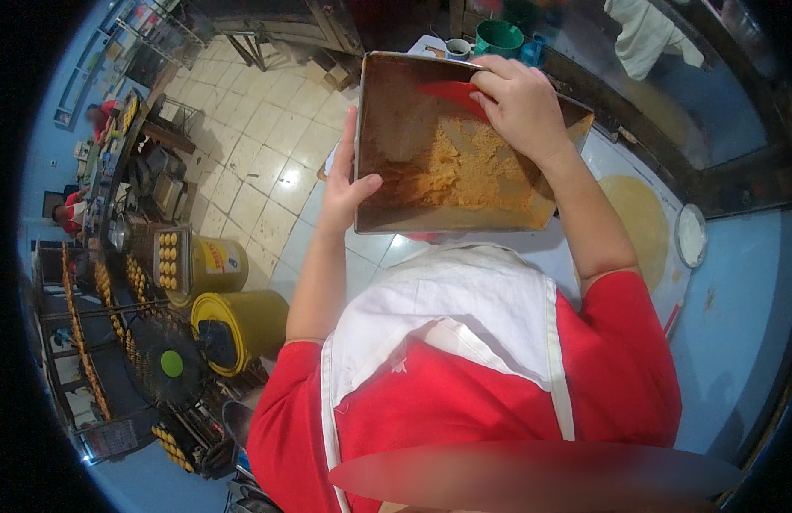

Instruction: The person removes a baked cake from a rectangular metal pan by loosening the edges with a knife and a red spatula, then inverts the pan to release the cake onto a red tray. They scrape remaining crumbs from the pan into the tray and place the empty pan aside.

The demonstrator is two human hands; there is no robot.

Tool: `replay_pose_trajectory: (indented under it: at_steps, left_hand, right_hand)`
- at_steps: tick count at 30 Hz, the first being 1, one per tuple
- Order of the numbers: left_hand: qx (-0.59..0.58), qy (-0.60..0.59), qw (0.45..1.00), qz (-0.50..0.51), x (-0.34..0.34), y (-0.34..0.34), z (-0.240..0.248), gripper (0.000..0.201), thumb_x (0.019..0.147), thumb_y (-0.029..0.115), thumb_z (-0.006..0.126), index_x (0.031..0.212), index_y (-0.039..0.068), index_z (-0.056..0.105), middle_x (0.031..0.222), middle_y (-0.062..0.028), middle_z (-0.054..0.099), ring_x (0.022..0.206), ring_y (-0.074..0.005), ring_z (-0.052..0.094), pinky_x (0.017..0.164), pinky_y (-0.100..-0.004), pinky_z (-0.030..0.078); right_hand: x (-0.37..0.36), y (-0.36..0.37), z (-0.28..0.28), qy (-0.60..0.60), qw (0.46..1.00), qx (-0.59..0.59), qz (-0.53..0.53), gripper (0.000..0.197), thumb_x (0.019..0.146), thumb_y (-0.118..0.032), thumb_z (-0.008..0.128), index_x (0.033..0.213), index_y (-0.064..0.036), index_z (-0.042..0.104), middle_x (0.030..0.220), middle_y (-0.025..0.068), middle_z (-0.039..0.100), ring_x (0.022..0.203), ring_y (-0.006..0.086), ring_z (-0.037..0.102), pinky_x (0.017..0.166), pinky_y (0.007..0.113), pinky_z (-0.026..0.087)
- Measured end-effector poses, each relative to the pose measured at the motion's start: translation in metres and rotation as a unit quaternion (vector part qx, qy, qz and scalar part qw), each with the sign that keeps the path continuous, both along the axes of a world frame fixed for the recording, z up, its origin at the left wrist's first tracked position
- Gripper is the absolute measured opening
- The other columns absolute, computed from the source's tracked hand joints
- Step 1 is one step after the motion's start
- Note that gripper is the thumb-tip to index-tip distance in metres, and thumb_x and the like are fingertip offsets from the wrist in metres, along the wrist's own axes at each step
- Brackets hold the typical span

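Note:
A deep rectangular metal pan [456, 221] is held tilted in front of my chest. Orange-brown crumbly paste [477, 171] coats its floor, thickest toward the near side. My left hand [346, 190] grips the pan's left wall, thumb over the near-left edge and fingers along the outside. In my right hand [522, 104] is a red scraper [454, 94], its flat blade inside the far part of the pan. The right forearm crosses the pan's right wall. Part of the scraper is hidden by my right fingers.
On the white table at right lie a flat yellowish dough sheet [631, 222] and a round dish of white powder [691, 235]. A green tub [498, 38] and a cup [457, 49] stand beyond the pan. At left are yellow buckets [263, 321], a pastry tray [187, 256] and a fan [169, 363].

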State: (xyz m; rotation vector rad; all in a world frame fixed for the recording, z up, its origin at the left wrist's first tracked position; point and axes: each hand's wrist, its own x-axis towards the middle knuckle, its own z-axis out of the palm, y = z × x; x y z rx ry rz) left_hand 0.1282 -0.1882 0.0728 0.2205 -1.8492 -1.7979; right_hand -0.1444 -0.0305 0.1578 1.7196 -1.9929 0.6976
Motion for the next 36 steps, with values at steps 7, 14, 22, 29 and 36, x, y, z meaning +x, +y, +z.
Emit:
replay_pose_trajectory:
  at_steps: [7,14,22,29,36]
  left_hand:
    - [0.155,0.169,0.97,0.079,0.005,-0.015,-0.04,0.109,0.098,0.063,0.067,0.173,0.024,-0.003,0.176,-0.0141,0.018,0.157,-0.0357,0.033,0.129,-0.0503,0.031]
    - [0.163,0.097,0.971,0.144,-0.014,0.042,-0.093,0.109,0.089,0.046,0.085,0.167,0.004,0.021,0.164,-0.0139,0.038,0.153,-0.0327,0.036,0.126,-0.0469,0.029]
    - [0.077,0.112,0.974,0.181,-0.015,0.036,-0.039,0.094,0.087,0.018,0.072,0.168,0.007,0.025,0.161,-0.0149,0.045,0.146,-0.0319,0.047,0.123,-0.0462,0.038]
    - [0.123,0.06,0.981,0.139,-0.009,0.033,-0.049,0.102,0.084,0.018,0.072,0.17,0.007,0.019,0.165,-0.0144,0.042,0.15,-0.0302,0.044,0.124,-0.0437,0.035]
    - [0.157,0.031,0.987,0.03,-0.017,0.04,-0.054,0.105,0.084,0.012,0.07,0.173,0.005,0.015,0.171,-0.0112,0.035,0.157,-0.0252,0.036,0.128,-0.0406,0.028]
  right_hand:
    - [-0.012,0.005,0.04,-0.079,0.982,-0.17,-0.028,0.018,0.091,-0.022,0.078,0.103,-0.0086,0.079,0.105,0.0102,0.074,0.094,0.0341,0.074,0.083,0.043,0.059]
    - [0.019,-0.018,0.021,-0.037,0.975,-0.214,-0.054,0.019,0.085,-0.02,0.083,0.097,-0.0084,0.075,0.116,0.013,0.07,0.103,0.0363,0.066,0.091,0.048,0.054]
    - [0.046,-0.032,0.0,-0.136,0.989,-0.043,0.03,0.021,0.094,-0.008,0.065,0.115,-0.0083,0.063,0.109,0.0163,0.071,0.099,0.042,0.07,0.084,0.054,0.058]
    - [-0.008,-0.045,-0.001,-0.13,0.989,-0.004,-0.065,0.036,0.1,-0.012,0.064,0.136,-0.0136,0.064,0.112,0.021,0.076,0.103,0.0435,0.073,0.091,0.05,0.059]
    - [-0.007,-0.068,-0.021,-0.166,0.986,-0.009,0.028,0.034,0.099,-0.012,0.067,0.133,-0.0103,0.068,0.115,0.0212,0.076,0.107,0.042,0.073,0.094,0.048,0.06]
